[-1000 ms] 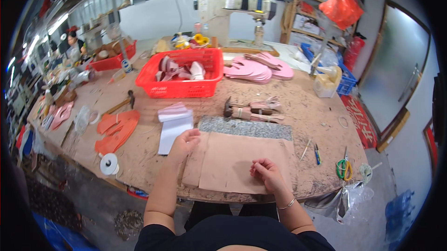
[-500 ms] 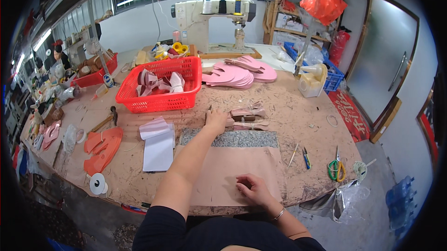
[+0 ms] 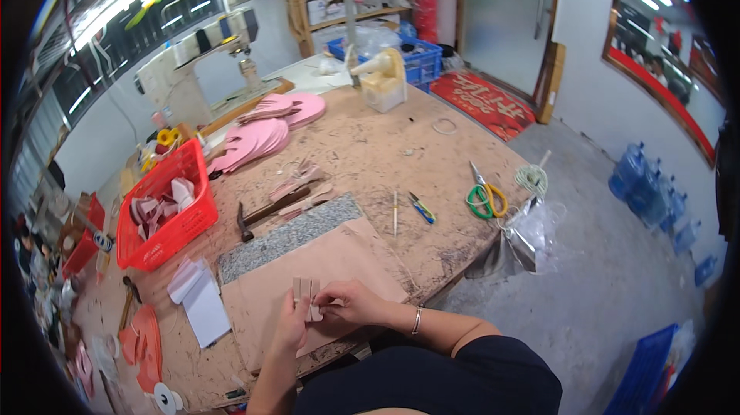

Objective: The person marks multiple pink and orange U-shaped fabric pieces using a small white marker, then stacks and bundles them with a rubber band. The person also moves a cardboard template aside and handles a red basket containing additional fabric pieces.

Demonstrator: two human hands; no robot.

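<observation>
My left hand (image 3: 290, 326) grips a small bunch of flat beige leather-like strips (image 3: 306, 288), held upright between thumb and fingers. My right hand (image 3: 353, 303), a bangle on its wrist, pinches the lower right side of the same strips. Both hands are over the near part of a beige sheet (image 3: 339, 257), which partly covers a speckled grey stone slab (image 3: 289, 236). Past the slab lies a hammer (image 3: 274, 209) with a dark head and wooden handle. Bundles of similar pale strips (image 3: 302, 174) rest beside its handle.
A red basket (image 3: 173, 236) with pinkish pieces stands left, near stacked pink cut shapes (image 3: 250, 144). A notepad (image 3: 202, 311) lies left of the sheet. Scissors (image 3: 486, 198), a blue-and-yellow cutter (image 3: 422, 208) and a pen (image 3: 395, 213) lie right. A sewing machine (image 3: 181, 80) stands behind.
My left hand has come back from the strip bundles and now holds strips over the sheet. My right hand has joined it. The view has swung to the right, and the hammer is uncovered.
</observation>
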